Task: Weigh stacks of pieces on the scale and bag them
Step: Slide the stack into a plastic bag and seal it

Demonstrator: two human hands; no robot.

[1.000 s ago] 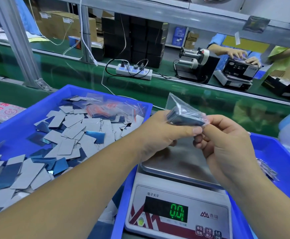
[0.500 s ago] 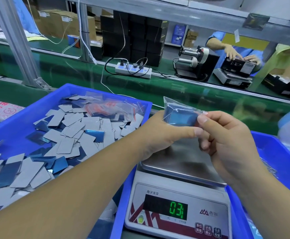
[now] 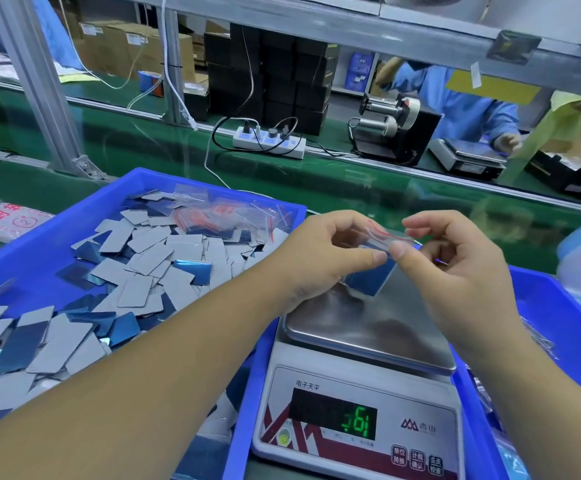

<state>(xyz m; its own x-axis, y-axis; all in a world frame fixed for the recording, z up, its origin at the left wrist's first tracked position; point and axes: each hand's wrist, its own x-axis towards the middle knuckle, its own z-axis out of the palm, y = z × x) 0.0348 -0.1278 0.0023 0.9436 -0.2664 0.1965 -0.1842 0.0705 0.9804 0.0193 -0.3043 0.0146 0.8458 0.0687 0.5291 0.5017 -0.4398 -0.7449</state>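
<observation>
Now the bag (image 3: 374,261) has turned mouth-up, stack inside, so sealing comes next. Left to right: one tray (image 3: 85,216) of loose pieces (image 3: 150,258) (too many to count), my left hand (image 3: 320,258) and right hand (image 3: 455,268) pinching the bag's strip over one scale (image 3: 361,344).

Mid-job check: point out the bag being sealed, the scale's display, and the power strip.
bag (image 3: 372,280): head view, on the blue stack showing through its lower part.
scale's display (image 3: 334,417): head view, middle of the dark screen.
power strip (image 3: 270,143): head view, its white top face.
</observation>
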